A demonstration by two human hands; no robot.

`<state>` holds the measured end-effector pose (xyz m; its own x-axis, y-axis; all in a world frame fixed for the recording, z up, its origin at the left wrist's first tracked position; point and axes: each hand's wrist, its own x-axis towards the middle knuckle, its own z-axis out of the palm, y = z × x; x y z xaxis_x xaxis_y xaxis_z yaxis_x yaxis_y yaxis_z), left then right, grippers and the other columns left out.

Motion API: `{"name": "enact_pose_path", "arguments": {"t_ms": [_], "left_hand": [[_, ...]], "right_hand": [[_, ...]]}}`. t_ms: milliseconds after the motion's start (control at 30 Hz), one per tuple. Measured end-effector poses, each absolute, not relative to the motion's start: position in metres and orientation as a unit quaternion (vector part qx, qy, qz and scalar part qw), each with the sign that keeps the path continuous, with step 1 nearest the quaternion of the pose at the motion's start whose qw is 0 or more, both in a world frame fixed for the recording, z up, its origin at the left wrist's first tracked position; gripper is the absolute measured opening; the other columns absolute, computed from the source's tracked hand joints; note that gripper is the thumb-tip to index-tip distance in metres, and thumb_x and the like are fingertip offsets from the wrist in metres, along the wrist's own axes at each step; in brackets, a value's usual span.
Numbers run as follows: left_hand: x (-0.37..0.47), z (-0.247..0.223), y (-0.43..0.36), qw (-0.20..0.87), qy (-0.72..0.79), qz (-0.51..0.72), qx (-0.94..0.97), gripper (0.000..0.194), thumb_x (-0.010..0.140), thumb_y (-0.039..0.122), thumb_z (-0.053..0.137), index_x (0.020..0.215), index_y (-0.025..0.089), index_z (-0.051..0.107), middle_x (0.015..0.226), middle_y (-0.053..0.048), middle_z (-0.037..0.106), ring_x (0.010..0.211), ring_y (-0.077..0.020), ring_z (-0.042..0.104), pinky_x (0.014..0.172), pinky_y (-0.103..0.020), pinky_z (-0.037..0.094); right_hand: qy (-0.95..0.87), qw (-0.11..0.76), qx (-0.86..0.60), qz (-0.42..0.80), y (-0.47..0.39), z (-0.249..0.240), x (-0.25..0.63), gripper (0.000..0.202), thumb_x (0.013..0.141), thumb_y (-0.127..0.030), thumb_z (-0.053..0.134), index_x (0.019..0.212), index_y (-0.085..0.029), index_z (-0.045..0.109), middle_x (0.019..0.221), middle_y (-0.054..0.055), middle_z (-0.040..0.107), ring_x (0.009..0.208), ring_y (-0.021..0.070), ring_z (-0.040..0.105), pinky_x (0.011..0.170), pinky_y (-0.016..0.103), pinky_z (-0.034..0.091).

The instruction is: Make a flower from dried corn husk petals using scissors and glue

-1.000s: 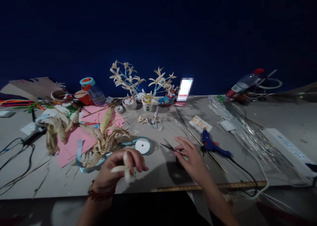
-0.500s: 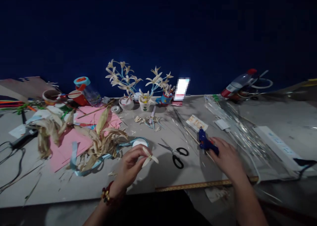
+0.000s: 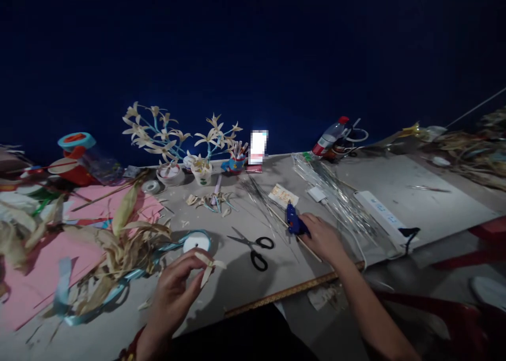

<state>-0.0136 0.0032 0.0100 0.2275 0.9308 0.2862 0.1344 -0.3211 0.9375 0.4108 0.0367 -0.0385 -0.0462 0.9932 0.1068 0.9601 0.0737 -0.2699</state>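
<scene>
Between thumb and fingertips, my left hand (image 3: 176,287) pinches a small pale husk flower (image 3: 208,266) near the front of the table. My right hand (image 3: 319,235) is closed on the handle of a dark blue glue gun (image 3: 294,221), whose nozzle end lies by a stained paper pad (image 3: 283,195). Black-handled scissors (image 3: 253,246) lie partly open between the two hands. Just behind my left hand is a white spool (image 3: 196,242) with light blue ribbon (image 3: 65,287) trailing left. Small husk pieces (image 3: 213,200) lie farther back.
Husk flower branches stand in white cups (image 3: 202,172) at the back. Dried husks (image 3: 118,245) and pink sheets (image 3: 43,271) cover the left. Wires in clear plastic (image 3: 336,192), a white power strip (image 3: 379,216) and a bottle (image 3: 331,138) are at the right. A ruler (image 3: 292,291) lies along the front edge.
The view has swung to the right, so the table items appear farther left. Both hands keep their holds, and the husk flower is tilted slightly differently.
</scene>
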Motion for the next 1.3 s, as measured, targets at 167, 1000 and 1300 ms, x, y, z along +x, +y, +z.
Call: {"name": "enact_pose_path", "arguments": {"t_ms": [167, 1000, 1300], "left_hand": [[-0.011, 0.017, 0.005, 0.383, 0.418, 0.497, 0.657, 0.009, 0.084, 0.018, 0.072, 0.087, 0.024, 0.078, 0.090, -0.007, 0.078, 0.093, -0.0251, 0.071, 0.091, -0.034, 0.052], [0.009, 0.020, 0.013, 0.554, 0.405, 0.522, 0.506, 0.025, 0.095, 0.037, 0.063, 0.083, 0.017, 0.072, 0.080, -0.004, 0.071, 0.082, -0.0189, 0.063, 0.081, -0.028, 0.047], [0.018, 0.031, 0.013, 0.599, 0.396, 0.527, 0.454, 0.026, 0.093, 0.035, 0.067, 0.077, 0.015, 0.070, 0.079, -0.005, 0.070, 0.080, -0.0171, 0.063, 0.081, -0.028, 0.048]], "right_hand": [[-0.683, 0.203, -0.688, 0.136, 0.051, -0.035, 0.423, 0.039, 0.071, -0.023, 0.062, 0.109, -0.021, 0.071, 0.119, 0.011, 0.072, 0.102, 0.0293, 0.066, 0.089, 0.038, 0.052], [-0.540, 0.487, -0.552, 0.408, 0.005, 0.021, 0.338, 0.028, 0.088, -0.046, 0.069, 0.088, -0.019, 0.074, 0.057, 0.003, 0.066, 0.047, 0.0170, 0.059, 0.049, 0.029, 0.050], [-0.709, 0.452, -0.483, 0.245, -0.023, 0.001, 0.272, 0.037, 0.083, -0.036, 0.076, 0.116, -0.024, 0.067, 0.099, 0.009, 0.078, 0.080, 0.0269, 0.076, 0.070, 0.036, 0.064]]}}
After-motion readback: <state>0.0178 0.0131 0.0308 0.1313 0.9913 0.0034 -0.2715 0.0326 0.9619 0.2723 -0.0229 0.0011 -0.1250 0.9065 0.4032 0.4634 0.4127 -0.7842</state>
